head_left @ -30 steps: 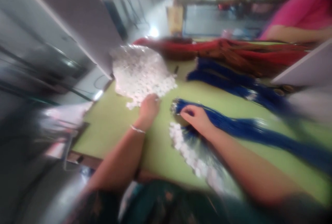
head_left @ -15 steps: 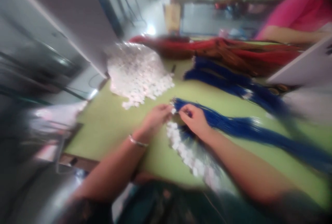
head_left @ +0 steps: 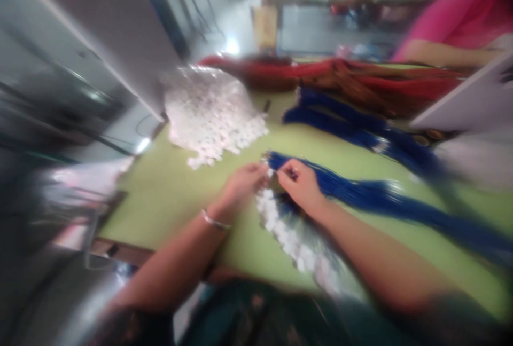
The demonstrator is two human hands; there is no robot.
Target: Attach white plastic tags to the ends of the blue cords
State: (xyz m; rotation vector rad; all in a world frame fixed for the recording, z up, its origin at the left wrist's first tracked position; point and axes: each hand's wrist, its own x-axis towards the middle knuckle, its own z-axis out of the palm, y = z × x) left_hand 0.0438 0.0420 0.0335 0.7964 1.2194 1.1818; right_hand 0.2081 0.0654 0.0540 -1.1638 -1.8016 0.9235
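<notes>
My left hand (head_left: 247, 179) is closed in a pinch on a small white piece (head_left: 270, 172). Close to its right, my right hand (head_left: 298, 178) has its fingers pressed together beside the end of a blue cable bundle (head_left: 344, 188); what they hold is too small to make out. That bundle runs off to the lower right. Below the hands a row of white pieces (head_left: 286, 234) with thin cables slants toward my body. A clear bag of white pieces (head_left: 212, 105) lies behind my left hand, some of them spilled at its front.
More blue cable bundles (head_left: 340, 116) and long red and brown bundles (head_left: 320, 73) cross the back of the green table (head_left: 160, 196). A person in a pink sleeve (head_left: 449, 20) is at the back right. Grey panels stand at both sides.
My left hand has shifted slightly right, and the small white piece at its fingertips sits a bit nearer my right hand. My right hand has hardly moved.
</notes>
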